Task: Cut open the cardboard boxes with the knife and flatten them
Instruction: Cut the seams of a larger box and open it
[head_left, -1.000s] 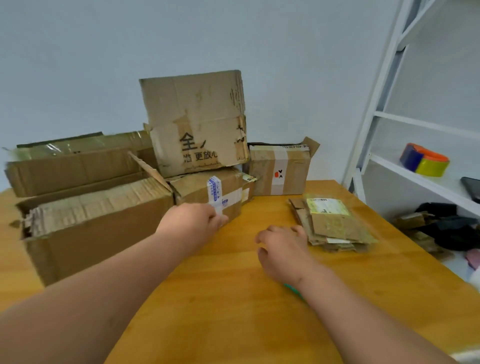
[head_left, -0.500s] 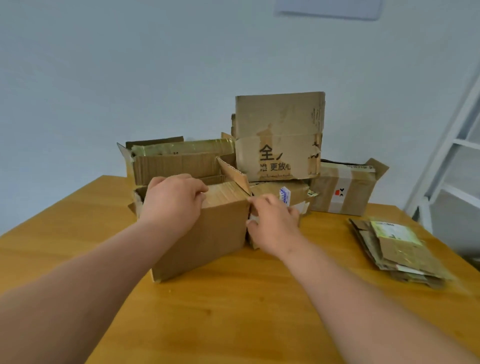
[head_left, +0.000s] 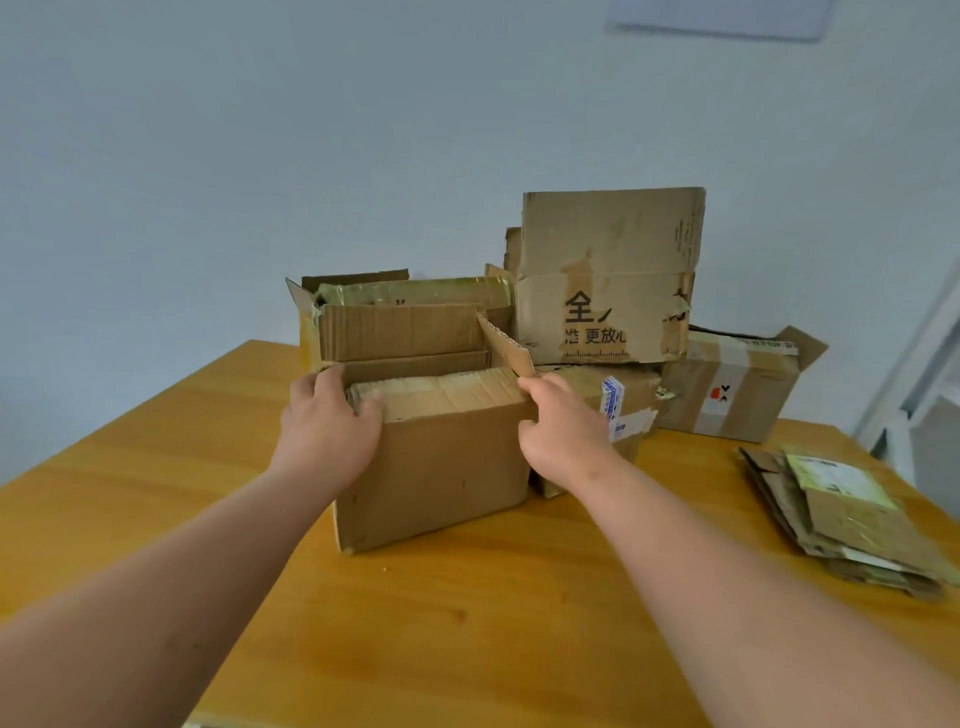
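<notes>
Landmark: front box (head_left: 441, 467), brown cardboard, standing on wooden table (head_left: 441, 639), top open with one flap sticking up at its right rear corner.

Left hand (head_left: 324, 426) grips front box at its upper left corner, fingers curled over the top edge, thumb around the left side. Right hand (head_left: 563, 434) is at front box's upper right corner, thumb and fingers closed on the edge just below the raised flap; clamped on the box as far as visible.

Well right of front box: flat stack of cardboard (head_left: 841, 519) lying on the table.

Touching front box's right side, partly behind the right hand: small box (head_left: 623, 405) with blue-and-white label.

Directly behind front box: long open box (head_left: 405, 325), shiny tape on top.

Behind and right of front box: printed box (head_left: 608, 275) with black characters, sitting on top of small box. Further right of that: taped box (head_left: 732, 389), white tape band, red mark.

Knife not visible.
</notes>
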